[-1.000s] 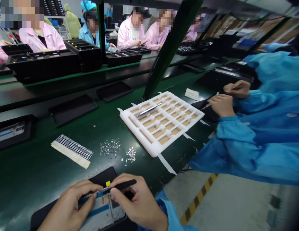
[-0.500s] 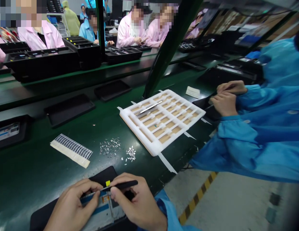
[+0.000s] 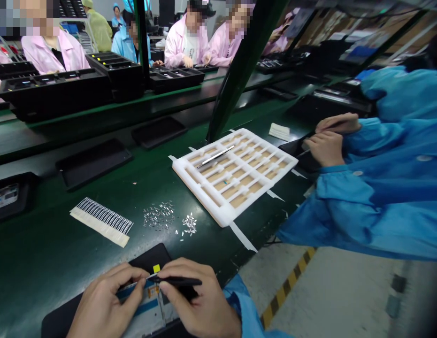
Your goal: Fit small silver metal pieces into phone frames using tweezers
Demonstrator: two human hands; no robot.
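Trays [image 3: 93, 164], black and shallow, lie to the left. Nearer, I see the left hand [image 3: 111, 300] with finger and thumb drawn together over a silver device [image 3: 149, 317] on a black base [image 3: 59, 317]; their hold I cannot tell. Right hand [image 3: 202, 295] grips a black tool [image 3: 185, 281]. Farther right lies a white grid tray [image 3: 226, 215].

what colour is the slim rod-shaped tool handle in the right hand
Black; the slim tool handle shows best in the head view.
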